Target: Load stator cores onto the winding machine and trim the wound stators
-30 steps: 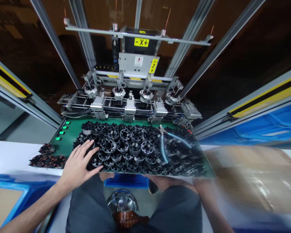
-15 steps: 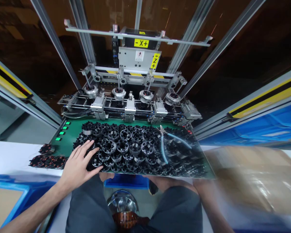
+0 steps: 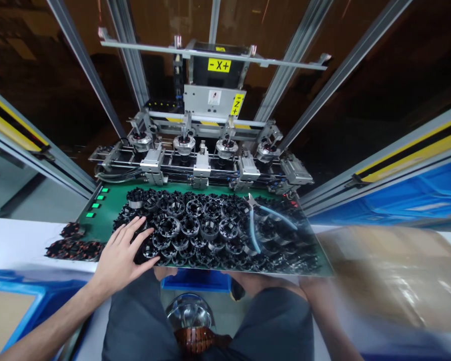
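Grey floor [image 3: 225, 311] shows between the person's thighs [image 3: 135, 321], along with a chrome dome [image 3: 190, 311] and, just past it, a blue bin [image 3: 195, 284]. On the right side the forearm [image 3: 325, 313] runs up to the edge of the green board [image 3: 110, 205]; the right hand is out of sight, so whether it is open or gripping something cannot be told. A cardboard box [image 3: 398, 271], partly blurred, sits farther right.

The left hand [image 3: 118, 258] lies with fingers spread, palm down, over the left end of a pile of black rings [image 3: 190, 226], closed on nothing. These rings cover most of the board, packed close together. Dark coils [image 3: 73, 249] lie left of that hand, by the white table [image 3: 15, 235].

Open pliers [image 3: 253, 230] with pale blue handles rest over the pile's right part. Four green buttons [image 3: 96, 205] line the board's left side.

Beyond stand silver clamps [image 3: 202, 165], round fixtures [image 3: 184, 145] and a plate [image 3: 195, 100] with a yellow label [image 3: 237, 104].
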### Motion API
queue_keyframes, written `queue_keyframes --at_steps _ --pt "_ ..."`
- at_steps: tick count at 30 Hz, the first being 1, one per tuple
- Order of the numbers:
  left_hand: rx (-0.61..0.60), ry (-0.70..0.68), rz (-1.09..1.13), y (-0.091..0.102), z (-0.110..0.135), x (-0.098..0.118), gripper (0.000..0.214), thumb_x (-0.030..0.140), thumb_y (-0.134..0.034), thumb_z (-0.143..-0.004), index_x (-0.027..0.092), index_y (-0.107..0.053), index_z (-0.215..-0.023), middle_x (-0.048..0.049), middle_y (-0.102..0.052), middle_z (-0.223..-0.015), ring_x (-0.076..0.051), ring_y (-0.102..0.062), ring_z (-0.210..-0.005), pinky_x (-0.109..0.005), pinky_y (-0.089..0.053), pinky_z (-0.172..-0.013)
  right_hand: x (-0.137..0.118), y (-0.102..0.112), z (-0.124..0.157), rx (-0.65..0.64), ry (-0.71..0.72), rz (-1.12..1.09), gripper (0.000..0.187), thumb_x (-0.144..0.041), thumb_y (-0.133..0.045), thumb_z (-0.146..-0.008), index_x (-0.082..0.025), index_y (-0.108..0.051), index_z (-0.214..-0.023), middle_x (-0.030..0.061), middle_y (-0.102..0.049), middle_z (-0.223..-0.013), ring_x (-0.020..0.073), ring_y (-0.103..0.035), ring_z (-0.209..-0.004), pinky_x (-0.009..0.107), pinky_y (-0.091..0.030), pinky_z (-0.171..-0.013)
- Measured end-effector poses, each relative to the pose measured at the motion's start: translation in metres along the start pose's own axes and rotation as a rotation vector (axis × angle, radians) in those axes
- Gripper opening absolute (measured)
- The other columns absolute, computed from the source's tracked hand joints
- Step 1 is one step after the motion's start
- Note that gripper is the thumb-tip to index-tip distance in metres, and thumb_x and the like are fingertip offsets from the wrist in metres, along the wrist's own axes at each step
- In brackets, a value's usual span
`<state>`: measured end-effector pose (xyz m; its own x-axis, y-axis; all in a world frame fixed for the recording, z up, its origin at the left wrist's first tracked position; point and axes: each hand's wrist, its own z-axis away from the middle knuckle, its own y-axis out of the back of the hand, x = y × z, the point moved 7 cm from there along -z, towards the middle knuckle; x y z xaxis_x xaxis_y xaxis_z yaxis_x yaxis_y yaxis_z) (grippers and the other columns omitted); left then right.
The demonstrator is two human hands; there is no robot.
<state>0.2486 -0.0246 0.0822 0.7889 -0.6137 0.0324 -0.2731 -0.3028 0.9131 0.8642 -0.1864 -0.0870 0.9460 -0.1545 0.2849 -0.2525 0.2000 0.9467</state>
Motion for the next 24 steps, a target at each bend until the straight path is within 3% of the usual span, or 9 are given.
queue_keyframes --at_steps 10,16,24 --pt "-0.004 0.021 0.022 0.000 0.000 0.000 0.059 0.058 -0.072 -0.101 0.022 -0.065 -0.147 -0.0204 -0.056 -0.170 -0.043 -0.050 -0.161 -0.061 -0.044 -0.129 -0.003 0.000 0.001 -0.019 0.069 0.014 0.024 -0.007 -0.064 -0.093 -0.019 -0.075 -0.075 0.0094 -0.071 -0.073 0.0193 -0.054 -0.068 0.037 -0.037 -0.080" --pt "-0.003 0.024 0.030 0.000 0.000 -0.001 0.060 0.058 -0.073 -0.100 0.022 -0.066 -0.148 -0.0203 -0.056 -0.169 -0.043 -0.051 -0.160 -0.062 -0.044 -0.129 0.001 0.000 0.000 0.042 0.032 -0.008 0.017 -0.011 -0.067 -0.091 -0.021 -0.079 -0.083 0.0090 -0.072 -0.075 0.0216 -0.057 -0.073 0.037 -0.038 -0.082" --pt "-0.002 -0.001 0.002 0.000 0.000 0.001 0.060 0.058 -0.070 -0.102 0.020 -0.064 -0.147 -0.0223 -0.055 -0.170 -0.043 -0.051 -0.160 -0.062 -0.044 -0.128 -0.003 -0.010 -0.006 -0.004 0.036 0.052 0.016 -0.009 -0.068 -0.089 -0.020 -0.078 -0.084 0.0085 -0.069 -0.071 0.0231 -0.058 -0.073 0.038 -0.039 -0.085"
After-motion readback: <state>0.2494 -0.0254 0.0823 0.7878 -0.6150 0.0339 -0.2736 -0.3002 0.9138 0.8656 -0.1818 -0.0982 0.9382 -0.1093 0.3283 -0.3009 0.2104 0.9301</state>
